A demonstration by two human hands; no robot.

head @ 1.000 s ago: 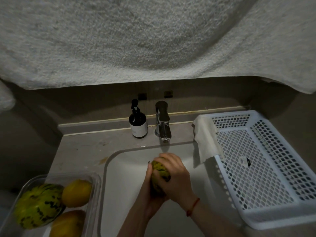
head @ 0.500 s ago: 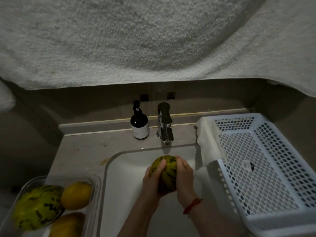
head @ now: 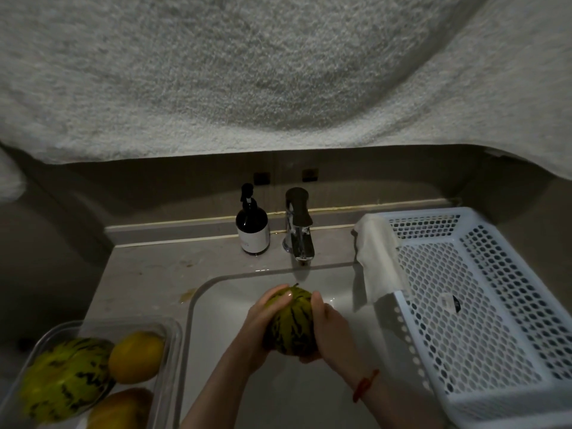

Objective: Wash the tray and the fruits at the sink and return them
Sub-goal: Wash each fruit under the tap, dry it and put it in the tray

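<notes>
Green-and-yellow striped, the melon (head: 292,323) sits between both hands over the white sink (head: 216,305), below and in front of the tap (head: 298,226). Its long axis runs roughly away from the person, tilted a little to the left at the far end; the small stem tip points toward the tap. The left hand (head: 266,320) wraps the melon's left side, fingers curled up over the far end with the fingertips (head: 288,294) pressed on the skin. The right hand (head: 332,328) clamps the right side and cups underneath, its thumb lying along the upper right edge; the other fingers are hidden beneath the fruit. A red cord (head: 365,385) circles the right wrist.

At the lower left, on the counter (head: 148,274) beside the sink, a clear tray (head: 173,335) holds a second striped melon (head: 65,379) and two yellow-orange fruits (head: 136,357), one behind the other, all touching or nearly so. A dark pump bottle (head: 251,226) with a pale label stands just left of the tap. On the right, a white perforated basket (head: 464,305) rests along the sink's edge, with a pale cloth (head: 379,258) draped over its near-left corner and hanging toward the basin. A pale towel (head: 247,72) fills the upper part of the view. I cannot tell whether water is running.
</notes>
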